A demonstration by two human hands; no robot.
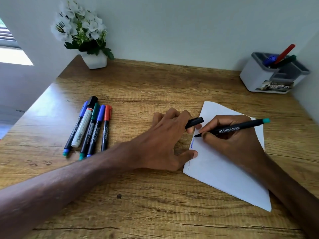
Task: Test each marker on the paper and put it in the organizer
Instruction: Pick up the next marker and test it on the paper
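My right hand [231, 140] grips an uncapped black marker with a teal end [241, 128], its tip touching the left edge of the white paper [222, 168]. Short blue and dark scribbles sit along that edge. My left hand [170, 140] presses on the paper's edge with the thumb and pinches the black cap [195, 122] between its fingers. Several capped markers [89, 128] lie side by side on the desk at the left. The white and grey organizer [259, 78] stands at the back right with a red, a blue and a dark marker upright in it.
A white pot of white flowers [95, 62] stands at the back left of the wooden desk [146, 87]. Walls close the desk at the back and right. The desk's left edge runs diagonally beside the loose markers.
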